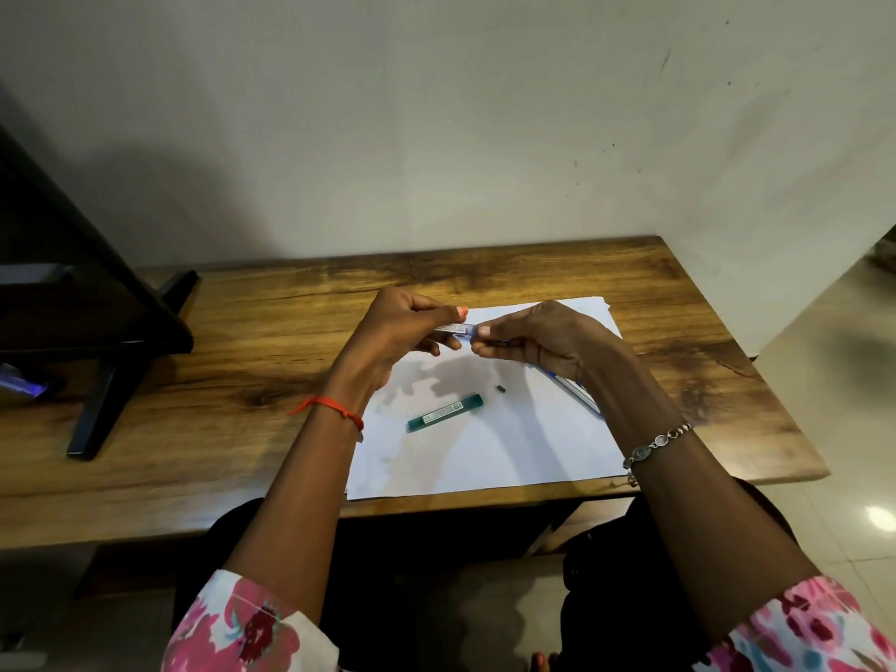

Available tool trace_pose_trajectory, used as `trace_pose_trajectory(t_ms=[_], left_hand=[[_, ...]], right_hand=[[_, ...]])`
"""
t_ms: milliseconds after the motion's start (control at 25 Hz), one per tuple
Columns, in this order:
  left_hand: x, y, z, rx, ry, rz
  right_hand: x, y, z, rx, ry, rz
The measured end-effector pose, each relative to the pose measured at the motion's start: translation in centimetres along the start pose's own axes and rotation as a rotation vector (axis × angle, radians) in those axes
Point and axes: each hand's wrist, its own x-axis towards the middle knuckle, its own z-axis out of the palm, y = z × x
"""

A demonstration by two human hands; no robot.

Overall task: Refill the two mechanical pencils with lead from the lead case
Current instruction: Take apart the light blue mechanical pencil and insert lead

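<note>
Both hands are raised above the sheet of paper (489,458), meeting near its far edge. The left hand (405,332) is closed, thumb and fingers pinching one end of a blue and white mechanical pencil (456,328) that lies nearly level between the two hands. The right hand (538,344) is also closed, its fingertips (485,330) gripping the pencil's other end, so the pencil bridges the small gap between them. A red thread bracelet (334,407) circles the left wrist and a silver chain bracelet (654,446) the right; both sleeves (242,628) are floral pink.

A second pencil (577,390), blue and white too, lies on the paper beneath the right wrist, partly hidden by it. The green lead case (445,412) rests flat on the paper below the hands, slightly tilted, well apart from both. A tiny dark piece (502,389) sits on the paper just beyond the case; what it is I cannot tell.

The paper lies on a wooden table (242,341) set against a pale wall (436,114), with a black stand (111,341) at the left
</note>
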Motion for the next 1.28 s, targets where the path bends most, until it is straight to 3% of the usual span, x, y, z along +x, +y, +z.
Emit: trace_pose_trajectory(t_ms=[440, 720, 1280], left_hand=[[0.3, 0.0, -0.1, -0.024, 0.021, 0.017], [0.3, -0.2, -0.2, -0.056, 0.001, 0.028], [0.2, -0.3, 0.4, -0.249, -0.101, -0.037]], right_hand=[[-0.1, -0.1, 0.2, 0.08, 0.008, 0.044], [-0.2, -0.3, 0.2, 0.005, 0.025, 0.033], [-0.5, -1.6, 0.0, -0.44, 0.251, -0.295]])
